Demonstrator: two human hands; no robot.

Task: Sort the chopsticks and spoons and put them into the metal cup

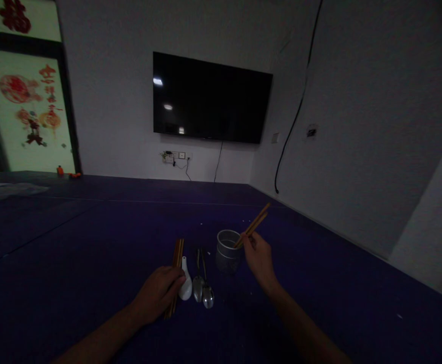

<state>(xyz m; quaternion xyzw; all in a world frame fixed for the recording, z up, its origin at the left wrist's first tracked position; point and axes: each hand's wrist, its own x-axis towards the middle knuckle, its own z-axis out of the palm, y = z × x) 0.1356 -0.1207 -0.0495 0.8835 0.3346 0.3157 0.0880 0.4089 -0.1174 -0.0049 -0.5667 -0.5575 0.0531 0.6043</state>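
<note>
Between the thumb and fingers of my right hand [258, 258] is a pair of wooden chopsticks [258, 221]. Their lower ends slant down at the mouth of a grey metal cup [227, 253], and their upper ends point up to the right. My left hand [161, 290] has its fingers closed over a bundle of several chopsticks [178, 253] lying on the dark blue surface. A white soup spoon [185, 288] lies against the fingertips of that hand. Two metal spoons [203, 290] lie side by side between the white spoon and the cup, bowls towards me.
A dark blue surface [130, 222] with thin seams runs to the walls. Small white specks lie on it. A black television [209, 98] hangs on the far wall, above sockets and cords. A black cable [295, 121] hangs at the right. Orange items [60, 170] sit near the door.
</note>
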